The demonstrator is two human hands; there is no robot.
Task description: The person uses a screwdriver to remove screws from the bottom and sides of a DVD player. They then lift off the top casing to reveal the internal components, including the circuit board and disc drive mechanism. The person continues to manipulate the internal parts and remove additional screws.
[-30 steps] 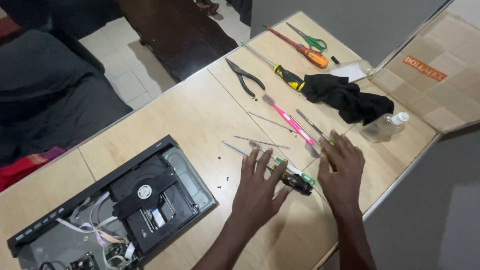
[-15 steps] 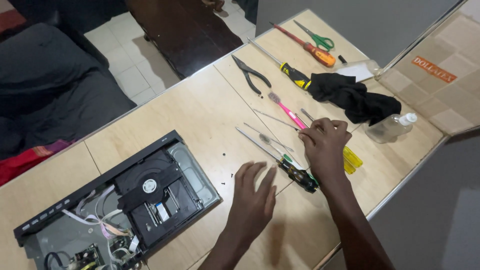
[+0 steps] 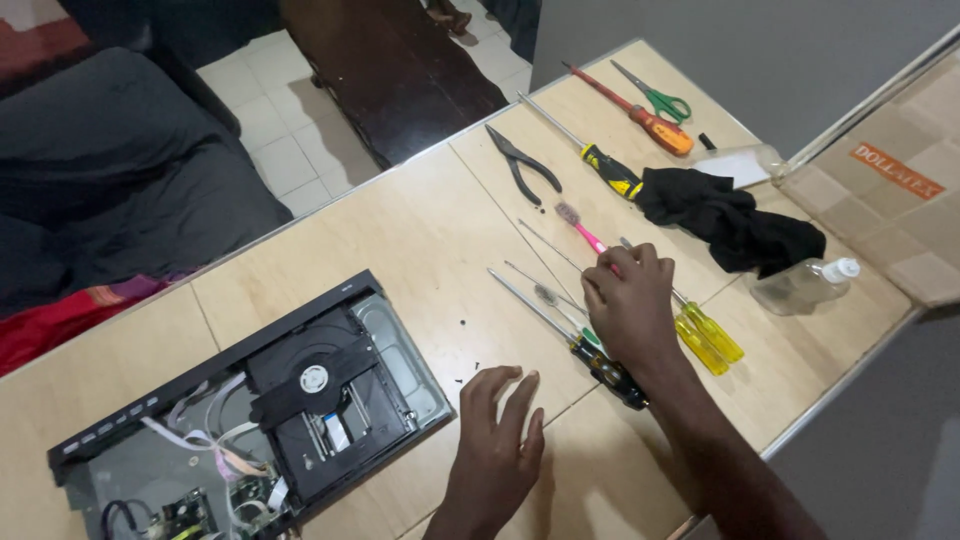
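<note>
My right hand (image 3: 632, 305) lies over a row of tools on the wooden table (image 3: 420, 240). Its fingers curl down onto the handle of a pink toothbrush (image 3: 578, 226), which still lies flat. A yellow-handled screwdriver (image 3: 712, 338) sticks out to the right of this hand. A black-handled screwdriver (image 3: 612, 376) and two thin metal tools (image 3: 530, 280) lie under and left of it. My left hand (image 3: 497, 440) rests on the table with fingers spread, holding nothing. It sits just right of an opened black disc player (image 3: 270, 420) with its drive and wires exposed.
Farther back lie pliers (image 3: 524, 166), a black-and-yellow screwdriver (image 3: 606, 168), an orange screwdriver (image 3: 655, 122) and green scissors (image 3: 658, 99). A black cloth (image 3: 738, 218), a clear bottle (image 3: 800, 286) and a cardboard box (image 3: 890, 190) are at right. Small screws (image 3: 466, 378) dot the table.
My right hand has stayed over the tools and its fingers have reached the pink toothbrush handle. My left hand has drawn back toward me and nearer the disc player.
</note>
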